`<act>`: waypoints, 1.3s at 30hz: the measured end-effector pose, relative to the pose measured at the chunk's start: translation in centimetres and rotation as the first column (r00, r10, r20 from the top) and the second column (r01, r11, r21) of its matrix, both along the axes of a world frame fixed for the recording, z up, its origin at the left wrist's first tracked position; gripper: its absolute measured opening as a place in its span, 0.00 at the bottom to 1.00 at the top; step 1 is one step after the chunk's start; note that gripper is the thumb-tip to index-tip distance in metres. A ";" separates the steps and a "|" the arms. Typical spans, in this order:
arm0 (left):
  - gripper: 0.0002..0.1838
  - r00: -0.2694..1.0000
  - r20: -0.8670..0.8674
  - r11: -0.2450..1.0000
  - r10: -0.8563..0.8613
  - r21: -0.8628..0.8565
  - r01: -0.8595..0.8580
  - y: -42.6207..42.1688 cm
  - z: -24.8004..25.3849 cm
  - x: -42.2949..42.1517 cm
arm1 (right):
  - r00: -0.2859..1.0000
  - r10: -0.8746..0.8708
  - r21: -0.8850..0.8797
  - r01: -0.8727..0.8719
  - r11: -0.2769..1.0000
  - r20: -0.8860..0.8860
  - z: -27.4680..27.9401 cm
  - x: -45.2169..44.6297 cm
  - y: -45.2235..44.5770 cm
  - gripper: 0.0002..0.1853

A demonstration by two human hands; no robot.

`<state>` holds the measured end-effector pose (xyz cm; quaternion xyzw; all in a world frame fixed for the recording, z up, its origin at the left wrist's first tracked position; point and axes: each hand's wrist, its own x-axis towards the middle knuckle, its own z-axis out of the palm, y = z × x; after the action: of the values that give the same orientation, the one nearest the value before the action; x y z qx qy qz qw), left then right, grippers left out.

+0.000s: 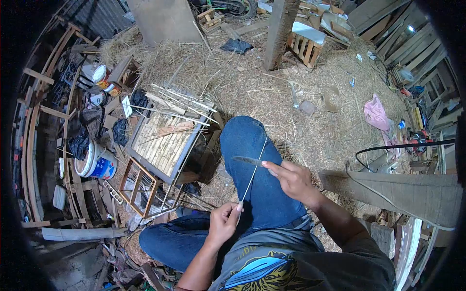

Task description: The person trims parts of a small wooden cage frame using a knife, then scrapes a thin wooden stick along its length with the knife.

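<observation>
My left hand (224, 220) is closed around the lower end of a thin pale stick (252, 182), which slants up across my raised knee in blue jeans (242, 136). A knife (246, 160) with a dull grey blade is gripped in my right hand (290, 180). Its blade points left and crosses the stick over my thigh. Whether the edge touches the stick I cannot tell. The knife's handle is hidden inside my fingers.
Left of my knee stands a low table (153, 175) bearing thin sticks (182, 106). A wooden frame (138, 189) leans by it, near a white bucket (94, 162). A post (281, 36) stands ahead. A thick beam (388, 194) and black cable (403, 146) lie right.
</observation>
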<state>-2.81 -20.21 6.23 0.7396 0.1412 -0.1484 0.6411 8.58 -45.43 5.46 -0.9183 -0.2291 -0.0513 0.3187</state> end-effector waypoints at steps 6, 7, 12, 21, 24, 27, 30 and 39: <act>0.15 0.995 0.084 0.992 -0.059 0.114 0.049 -1.6 -0.9 2.6 | 0.997 0.079 -0.038 -0.080 0.996 -0.014 0.2 0.0 -0.4 0.20; 0.16 0.993 0.098 0.990 -0.070 0.130 0.057 -1.7 -0.9 2.6 | 0.997 0.073 -0.045 -0.074 0.996 -0.012 0.2 0.1 -0.4 0.20; 0.15 0.992 0.096 0.985 -0.083 0.157 0.067 -1.4 -0.5 2.4 | 0.999 0.044 -0.073 -0.044 0.996 -0.004 -0.2 0.1 -0.3 0.20; 0.11 0.982 0.182 0.971 -0.040 0.238 -0.005 -0.3 0.9 -0.3 | 1.000 0.002 -0.046 -0.003 0.999 -0.017 -0.4 -0.1 -0.3 0.21; 0.10 0.974 0.208 0.950 -0.085 0.311 0.017 -0.4 1.1 -0.2 | 0.999 -0.019 -0.045 0.017 0.999 -0.038 0.0 -0.4 -0.2 0.21; 0.09 0.956 0.261 0.931 -0.132 0.363 0.030 -0.9 0.7 0.7 | 0.999 0.034 -0.008 -0.034 0.999 -0.017 0.3 -0.3 -0.3 0.20; 0.07 0.934 0.311 0.921 -0.175 0.387 0.044 -1.2 0.8 1.7 | 0.997 0.075 -0.051 -0.076 0.996 -0.018 0.3 -0.3 -0.5 0.19; 0.09 0.958 0.246 0.952 -0.145 0.299 0.067 -0.6 0.7 1.5 | 0.999 0.041 -0.053 -0.040 0.998 0.008 -0.4 -0.1 -0.2 0.20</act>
<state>-1.34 -20.85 6.96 0.8445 0.0341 -0.0607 0.5310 8.50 -45.63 5.08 -0.9213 -0.2506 -0.0430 0.2942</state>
